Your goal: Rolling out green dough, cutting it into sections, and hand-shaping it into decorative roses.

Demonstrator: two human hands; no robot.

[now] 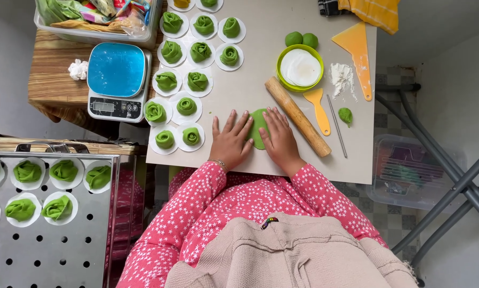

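Flattened green dough piece: lies on the pale counter at lower centre of the frame, partly covered by both hands. Left hand: palm down, fingers spread wide and flat, fingertips resting on the dough's left edge. Right hand: palm down, fingers splayed flat, touching the dough's right edge; nothing gripped by either hand.

Wooden rolling pin: just right of the right hand, lying diagonally. Orange spatula and thin metal rod: beside the pin, further right. Small green dough lump: right of the rod. Green-rimmed bowl: above the pin, with two green dough balls just beyond it. Flour heap and orange scraper: upper right. Rose-shaped green dumplings on white paper rounds: rows at upper centre-left. Blue-topped kitchen scale: upper left. Perforated metal tray: lower left, bearing more green dumplings.
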